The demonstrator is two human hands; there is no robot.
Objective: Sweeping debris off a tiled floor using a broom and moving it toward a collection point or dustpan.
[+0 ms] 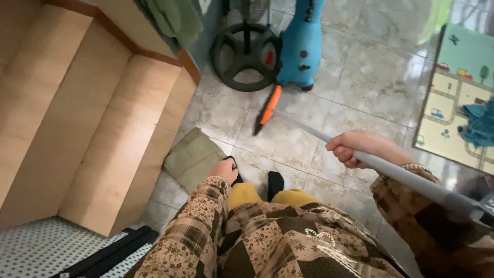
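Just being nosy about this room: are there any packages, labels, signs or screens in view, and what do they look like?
None that I can make out.
Nearest thing to a sign: the pale green play mat with printed roads and small cars, flat on the tiled floor at right.

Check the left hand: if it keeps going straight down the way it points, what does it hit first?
Likely the folded olive cloth on the tiled floor; the left hand hangs just beside its edge, though depth is unclear.

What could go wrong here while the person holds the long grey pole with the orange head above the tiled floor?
The orange head of the long grey pole in the right hand lies close to the blue plush toy and black round fan base; a swing might hit them. The green folded cloth near the left hand might slip on the glossy tiles.
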